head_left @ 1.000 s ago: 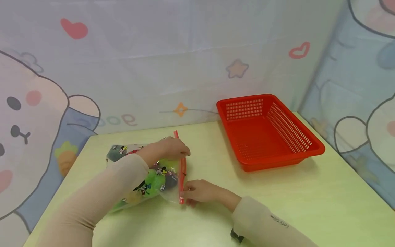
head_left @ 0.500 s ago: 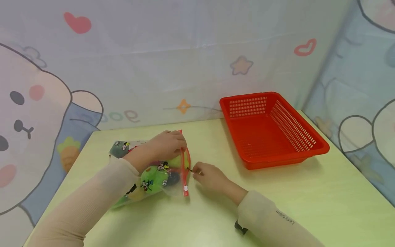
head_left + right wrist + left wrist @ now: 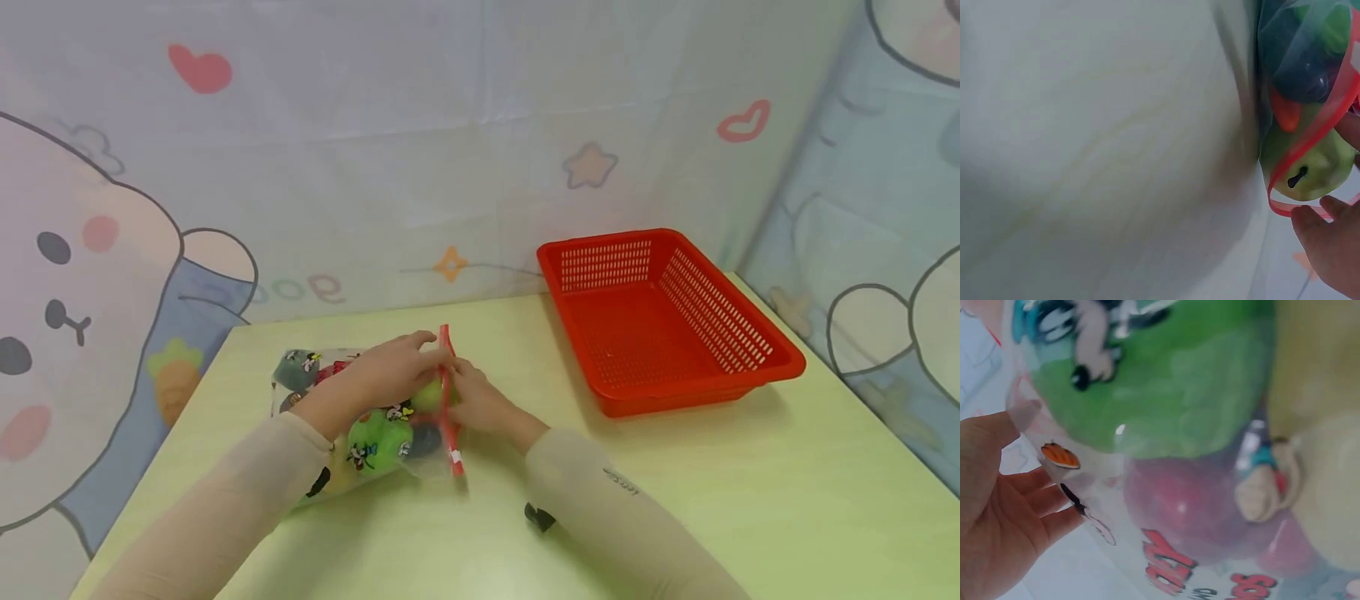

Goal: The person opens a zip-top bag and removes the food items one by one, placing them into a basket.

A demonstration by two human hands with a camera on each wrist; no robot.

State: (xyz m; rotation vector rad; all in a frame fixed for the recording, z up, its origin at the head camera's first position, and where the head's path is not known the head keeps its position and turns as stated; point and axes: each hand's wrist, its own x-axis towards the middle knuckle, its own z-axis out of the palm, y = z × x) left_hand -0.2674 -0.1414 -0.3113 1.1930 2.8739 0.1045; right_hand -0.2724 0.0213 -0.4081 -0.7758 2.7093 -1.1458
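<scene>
A clear zip bag with red edging and cartoon prints lies at the left of the table, its mouth facing right. Toy fruit shows through the plastic, including a green one. My left hand lies over the bag and holds its mouth by the red strip. In the left wrist view, that hand has the plastic between thumb and fingers. My right hand is at the bag mouth, fingers spread and partly hidden. A green pear with a dark stem sits just inside the opening.
A red plastic basket with slotted sides stands at the back right of the pale table. Printed cloth walls rise behind and at both sides. A small black object shows under the right sleeve.
My right hand let go of the strip's near end, moved back beside the pear's stem, then on to the bag mouth near my left hand. The left hand still holds the strip.
</scene>
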